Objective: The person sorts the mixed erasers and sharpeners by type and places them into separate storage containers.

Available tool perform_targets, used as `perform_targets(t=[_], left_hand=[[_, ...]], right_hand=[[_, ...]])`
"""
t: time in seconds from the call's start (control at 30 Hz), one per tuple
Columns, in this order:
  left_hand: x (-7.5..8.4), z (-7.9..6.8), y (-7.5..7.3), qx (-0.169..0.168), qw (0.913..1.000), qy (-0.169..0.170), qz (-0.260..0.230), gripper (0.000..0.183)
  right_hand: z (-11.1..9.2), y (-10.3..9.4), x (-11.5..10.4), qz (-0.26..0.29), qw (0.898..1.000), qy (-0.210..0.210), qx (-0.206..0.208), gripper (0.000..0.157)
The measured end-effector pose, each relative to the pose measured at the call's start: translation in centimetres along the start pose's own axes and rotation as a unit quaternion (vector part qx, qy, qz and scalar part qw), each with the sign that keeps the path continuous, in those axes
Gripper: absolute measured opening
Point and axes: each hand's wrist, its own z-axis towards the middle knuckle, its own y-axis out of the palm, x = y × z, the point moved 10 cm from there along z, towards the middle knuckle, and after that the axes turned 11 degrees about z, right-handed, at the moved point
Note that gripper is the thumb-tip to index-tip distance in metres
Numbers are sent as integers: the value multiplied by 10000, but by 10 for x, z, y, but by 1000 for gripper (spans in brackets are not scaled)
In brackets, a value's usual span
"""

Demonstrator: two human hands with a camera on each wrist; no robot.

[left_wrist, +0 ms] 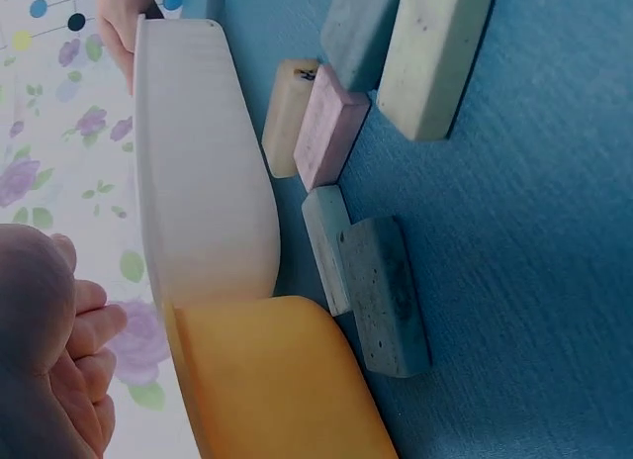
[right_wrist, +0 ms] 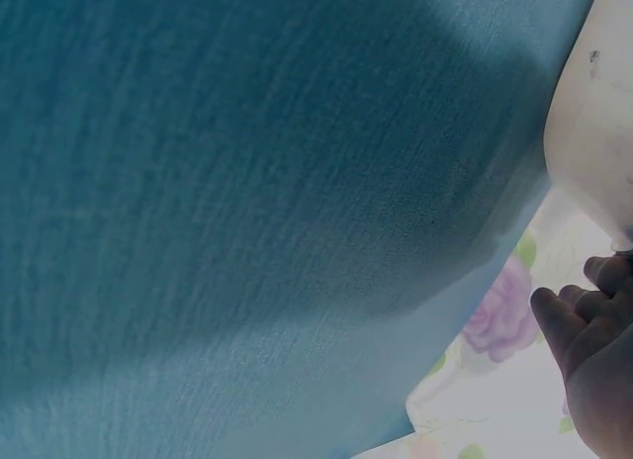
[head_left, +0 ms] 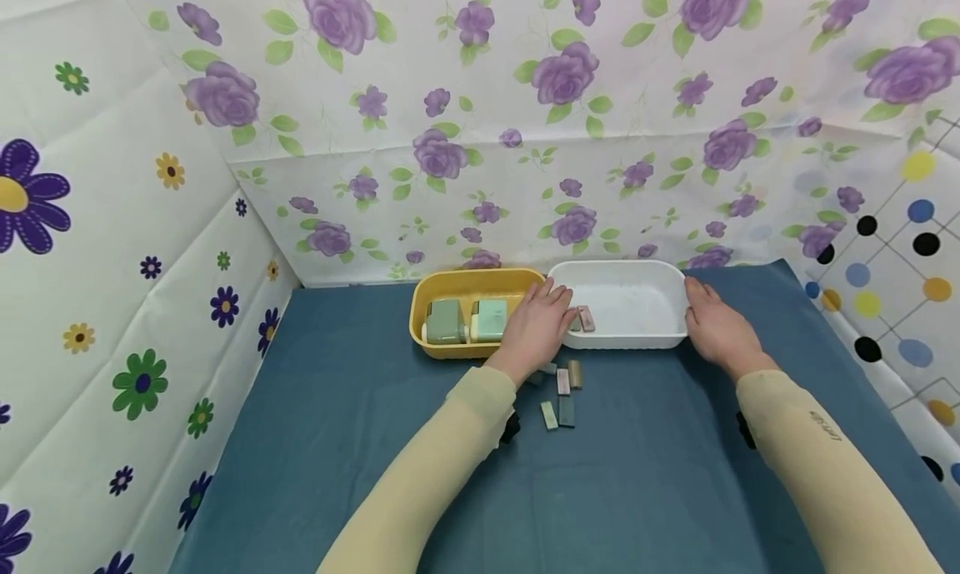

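The white tray [head_left: 633, 301] stands against the flowered backdrop, its left end meeting the yellow tray [head_left: 422, 307]. My left hand [head_left: 534, 328] reaches over where the two rims meet, fingers extended; in the left wrist view that hand [left_wrist: 59, 350] is partly cut off. At the white tray's right end rests my right hand [head_left: 723, 328], fingers along the outer wall; the right wrist view shows its fingers [right_wrist: 584, 321] near the wall. Inside the white tray lie small blocks, one of them pink [head_left: 587, 318]. A dark green container [head_left: 446, 322] and a mint container [head_left: 489, 320] sit in the yellow tray.
In front of the trays, several small rectangular blocks lie on the blue cloth [head_left: 360, 441], among them a pink block [head_left: 563, 381], a tan block [head_left: 575, 374], a pale green block [head_left: 549, 416] and a dark blue-grey block [head_left: 566, 411]. Patterned sheets border the cloth.
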Motion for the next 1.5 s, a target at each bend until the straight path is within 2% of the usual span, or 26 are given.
perform_targets(t=[0.27, 0.37, 0.57, 0.8, 1.0, 1.27, 1.5], left_hand=[[-2, -10, -8, 154, 9996, 109, -231, 50], [-3, -17, -11, 240, 9986, 88, -463, 50], [3, -41, -8, 249, 9934, 107, -1111, 52], [4, -67, -10, 409, 9888, 316, -1402, 53], [6, -88, -8, 396, 9826, 510, -1741, 54], [9, -111, -1, 337, 9813, 739, -1745, 54], [13, -124, 9, 160, 9813, 933, -1676, 56]], right_hand=[[4, -3, 0, 1, 9999, -134, -16, 64], [3, -3, 0, 32, 9998, -195, 23, 64], [-4, 4, 3, 77, 9999, -141, -49, 64], [-6, 4, 2, 86, 9998, -195, 26, 64], [-2, 1, 1, 62, 9998, -178, 36, 64], [-1, 5, 3, 66, 9998, -165, 39, 64], [-1, 3, 3, 153, 9998, -142, 26, 65]])
